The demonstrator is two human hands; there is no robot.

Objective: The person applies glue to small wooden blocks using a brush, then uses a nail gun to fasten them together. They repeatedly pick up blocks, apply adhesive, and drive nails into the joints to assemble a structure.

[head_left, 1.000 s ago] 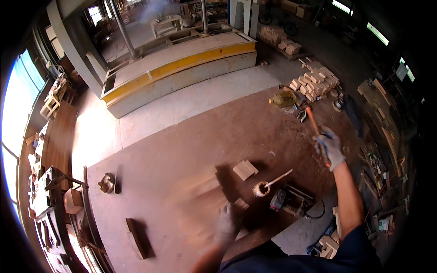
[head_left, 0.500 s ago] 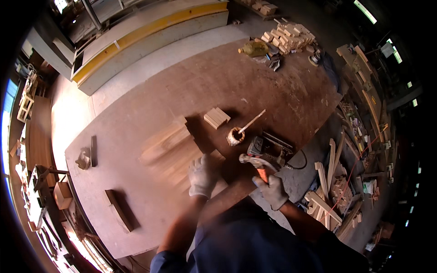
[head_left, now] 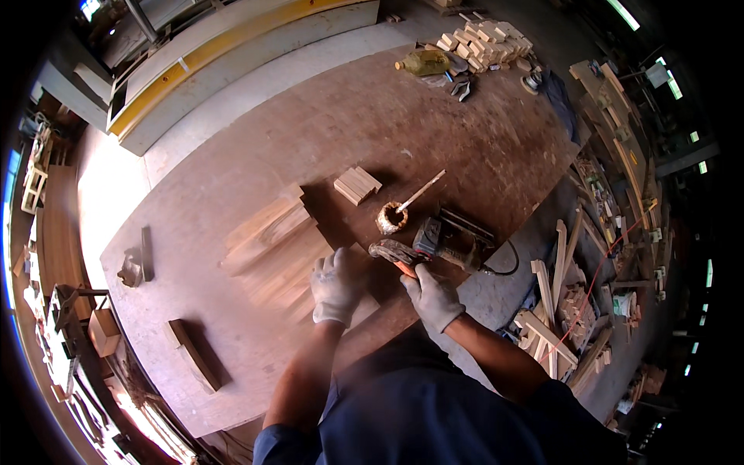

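Observation:
In my right hand (head_left: pixel 436 298), gloved in pale grey, is a claw hammer (head_left: pixel 404 268). Its metal head points left toward my other hand, and the orange handle runs into my grip. My left hand (head_left: pixel 335 290), also gloved, rests at the right end of several flat wooden boards (head_left: pixel 267 248) lying side by side. The left fingers are curled together; anything between them is too small or hidden to make out. Just beyond the hammer sit a nail gun (head_left: pixel 428 236) with a hose and a glue-smeared pot (head_left: pixel 391 220) with a stick (head_left: pixel 422 191) leaning out.
A small stack of wood blocks (head_left: pixel 356 186) lies beyond the boards on the brown worktable (head_left: pixel 256 155). A wooden block (head_left: pixel 192 356) and a dark metal piece (head_left: pixel 147 254) are at left. Far right hold a yellowish bottle (head_left: pixel 425 63) and piled wood pieces (head_left: pixel 488 43). Scrap timber (head_left: pixel 554 333) lies right.
My right hand has brought the hammer left, nearer my left hand, its head turned lower. My left hand stays by the boards. The whole view has shifted slightly.

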